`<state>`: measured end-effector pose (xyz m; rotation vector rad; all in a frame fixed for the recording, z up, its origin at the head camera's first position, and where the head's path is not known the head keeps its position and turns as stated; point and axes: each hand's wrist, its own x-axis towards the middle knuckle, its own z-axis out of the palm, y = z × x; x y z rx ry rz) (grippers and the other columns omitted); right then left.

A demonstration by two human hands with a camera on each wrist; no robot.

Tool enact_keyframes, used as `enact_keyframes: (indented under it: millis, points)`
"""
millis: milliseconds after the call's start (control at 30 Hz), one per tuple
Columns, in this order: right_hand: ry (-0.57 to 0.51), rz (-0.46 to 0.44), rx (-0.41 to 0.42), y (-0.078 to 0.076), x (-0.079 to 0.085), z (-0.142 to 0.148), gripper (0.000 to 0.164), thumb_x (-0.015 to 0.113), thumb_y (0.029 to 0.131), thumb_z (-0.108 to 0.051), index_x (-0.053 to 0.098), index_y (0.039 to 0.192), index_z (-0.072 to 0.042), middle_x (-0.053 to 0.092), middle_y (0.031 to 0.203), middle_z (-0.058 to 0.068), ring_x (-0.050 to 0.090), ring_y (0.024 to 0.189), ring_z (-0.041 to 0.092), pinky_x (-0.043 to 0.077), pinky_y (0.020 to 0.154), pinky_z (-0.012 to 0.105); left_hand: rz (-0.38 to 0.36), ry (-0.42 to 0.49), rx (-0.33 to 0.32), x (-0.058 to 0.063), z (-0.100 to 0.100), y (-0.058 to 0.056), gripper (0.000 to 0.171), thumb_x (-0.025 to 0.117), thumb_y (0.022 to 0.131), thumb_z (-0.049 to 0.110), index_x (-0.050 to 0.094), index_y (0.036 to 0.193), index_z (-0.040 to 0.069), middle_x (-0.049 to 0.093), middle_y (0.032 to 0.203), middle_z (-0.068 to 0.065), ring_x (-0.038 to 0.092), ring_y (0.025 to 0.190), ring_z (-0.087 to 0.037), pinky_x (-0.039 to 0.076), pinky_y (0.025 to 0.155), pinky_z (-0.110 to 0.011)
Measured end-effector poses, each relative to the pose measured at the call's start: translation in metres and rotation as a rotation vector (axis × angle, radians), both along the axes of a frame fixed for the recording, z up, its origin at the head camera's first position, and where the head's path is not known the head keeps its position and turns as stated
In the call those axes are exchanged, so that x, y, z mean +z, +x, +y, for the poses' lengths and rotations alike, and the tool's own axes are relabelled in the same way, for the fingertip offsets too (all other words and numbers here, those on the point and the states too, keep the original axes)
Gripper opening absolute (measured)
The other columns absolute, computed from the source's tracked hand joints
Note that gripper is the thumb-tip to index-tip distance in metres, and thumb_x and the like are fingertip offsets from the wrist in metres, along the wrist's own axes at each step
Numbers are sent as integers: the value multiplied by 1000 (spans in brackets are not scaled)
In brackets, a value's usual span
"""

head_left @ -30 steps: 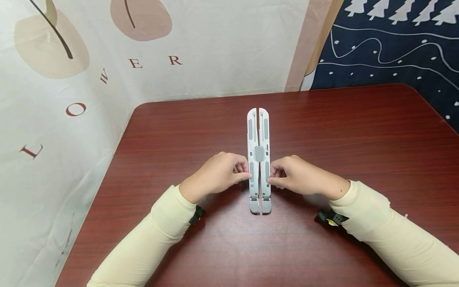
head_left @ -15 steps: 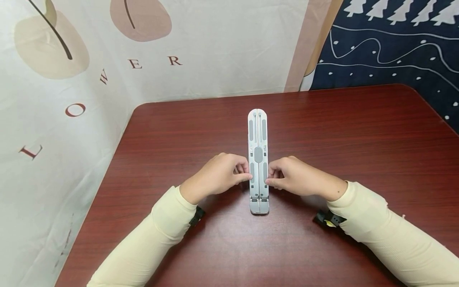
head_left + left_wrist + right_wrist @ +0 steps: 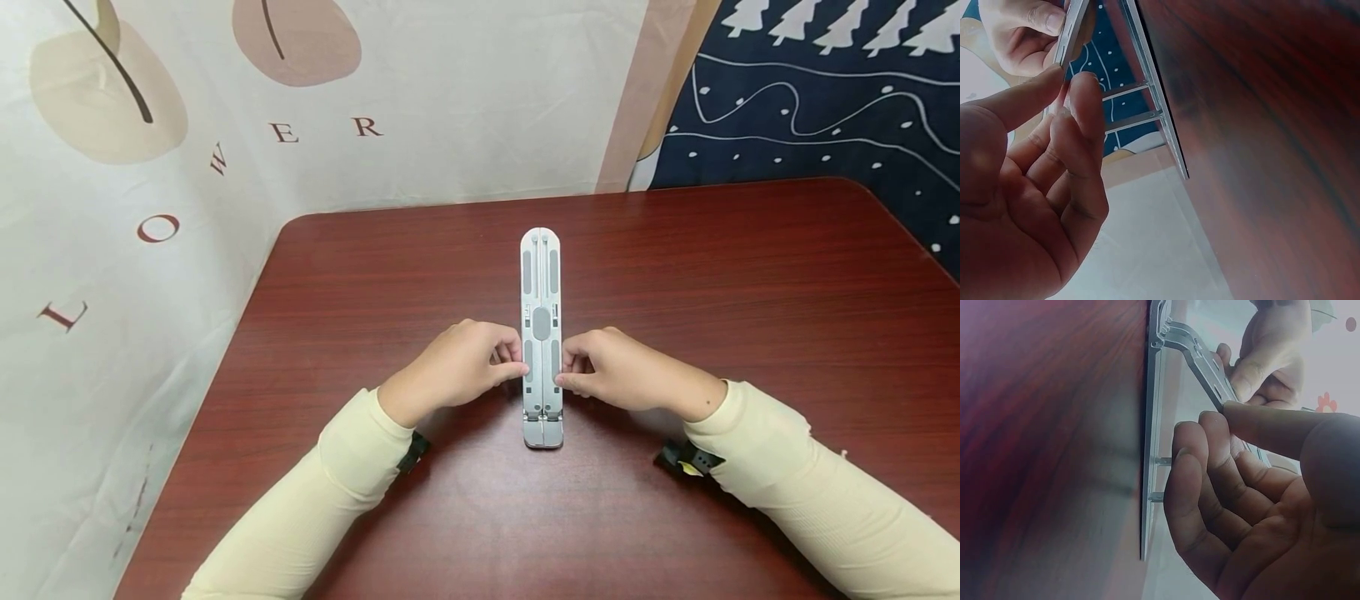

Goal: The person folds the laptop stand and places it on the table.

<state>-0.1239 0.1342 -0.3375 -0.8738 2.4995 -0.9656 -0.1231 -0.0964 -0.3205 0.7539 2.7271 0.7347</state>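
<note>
A silver folding laptop stand (image 3: 542, 279) with grey rubber pads stands in the middle of the table, its two long halves side by side. My left hand (image 3: 476, 364) pinches its left edge between thumb and fingers, and my right hand (image 3: 609, 367) pinches the right edge at about the same height. From the left wrist, the stand's base bar (image 3: 1164, 119) lies along the tabletop, joined by thin struts to the raised part. The right wrist view shows the sloping upper arm (image 3: 1200, 365) rising from a hinge, with my right thumb and fingertips at its edge.
The dark red wooden table (image 3: 360, 283) has rounded far corners. Behind it hangs a pale printed cloth (image 3: 465, 100), and a navy cloth with white trees (image 3: 810, 108) hangs at the right. Dark straps with devices (image 3: 688, 457) sit at the wrists.
A second ago a narrow gap separated the stand's halves. They have since come together, the right half moving left with my right hand. The left hand has hardly moved.
</note>
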Motion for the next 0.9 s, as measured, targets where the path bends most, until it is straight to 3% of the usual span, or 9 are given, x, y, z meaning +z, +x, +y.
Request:
enact_keyframes:
  millis: [367, 667, 900]
  points:
    - [14, 45, 26, 0, -1, 3, 16, 71, 91, -14, 63, 78, -15, 63, 64, -7, 54, 54, 4, 46, 55, 23, -13, -62, 13, 1, 1, 2, 17, 75, 90, 33, 65, 80, 24, 67, 71, 15, 57, 63, -3, 45, 61, -27]
    - [19, 23, 55, -1, 2, 6, 16, 70, 93, -19, 63, 78, -18, 66, 62, -5, 58, 55, 2, 47, 57, 23, -76, -156, -58, -4, -2, 6, 20, 78, 86, 40, 64, 75, 29, 64, 67, 21, 59, 64, 0, 47, 63, -28]
    - [9, 87, -13, -6, 10, 13, 14, 72, 91, -16, 65, 80, -17, 62, 65, -7, 52, 56, 5, 45, 56, 24, -78, -177, -71, 3, -3, 8, 25, 78, 85, 42, 62, 69, 31, 62, 63, 19, 57, 61, -3, 45, 60, -29]
